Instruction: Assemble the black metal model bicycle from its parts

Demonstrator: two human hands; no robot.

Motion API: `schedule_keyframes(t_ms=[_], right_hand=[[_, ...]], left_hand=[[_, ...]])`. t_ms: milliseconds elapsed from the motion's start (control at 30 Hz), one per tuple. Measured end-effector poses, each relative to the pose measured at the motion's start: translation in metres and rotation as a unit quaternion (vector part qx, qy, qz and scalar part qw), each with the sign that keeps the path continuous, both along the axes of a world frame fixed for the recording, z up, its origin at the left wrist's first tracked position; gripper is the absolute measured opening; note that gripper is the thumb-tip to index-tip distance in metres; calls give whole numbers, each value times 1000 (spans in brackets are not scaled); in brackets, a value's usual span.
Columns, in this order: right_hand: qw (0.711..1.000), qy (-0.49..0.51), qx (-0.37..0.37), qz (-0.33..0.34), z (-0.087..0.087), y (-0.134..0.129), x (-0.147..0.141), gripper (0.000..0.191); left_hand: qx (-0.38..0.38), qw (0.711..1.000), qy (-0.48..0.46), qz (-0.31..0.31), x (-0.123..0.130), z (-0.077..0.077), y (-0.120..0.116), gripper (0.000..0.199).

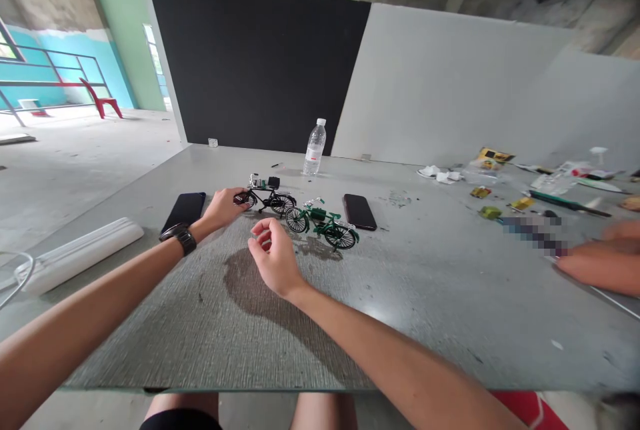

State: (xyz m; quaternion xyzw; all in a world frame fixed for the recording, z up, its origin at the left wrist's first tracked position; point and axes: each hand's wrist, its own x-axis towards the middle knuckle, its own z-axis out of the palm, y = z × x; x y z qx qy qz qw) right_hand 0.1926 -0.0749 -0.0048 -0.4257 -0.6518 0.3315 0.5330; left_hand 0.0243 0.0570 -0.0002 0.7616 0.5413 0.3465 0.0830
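A black model bicycle (270, 200) stands on the grey table, its small wheel end at the fingers of my left hand (227, 207), which are closed on that wheel. Just right of it and nearer to me stands a green model bicycle (323, 223), touching or almost touching the black one. My right hand (274, 255) hovers over the table in front of both, fingers curled with a gap between thumb and fingertips and nothing between them. A dark watch is on my left wrist.
Beside the bicycles lie a phone (359, 211) on the right and another dark phone (184, 209) on the left. A water bottle (315, 149) stands behind. A white long device (83, 253) lies far left. Small clutter and another person's arm (603, 263) are at the right.
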Motion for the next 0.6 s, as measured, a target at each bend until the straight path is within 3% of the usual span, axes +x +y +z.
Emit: schedule_keyframes(t_ms=[300,600], right_hand=[[999,-28,-1,16,0,-1,3,9],[999,-42,12,17,-1,0,1,9]], left_hand=[[-9,998,7,-65,-13,-4,28,48],[-26,997,-14,-64,-15,-8,26,53]])
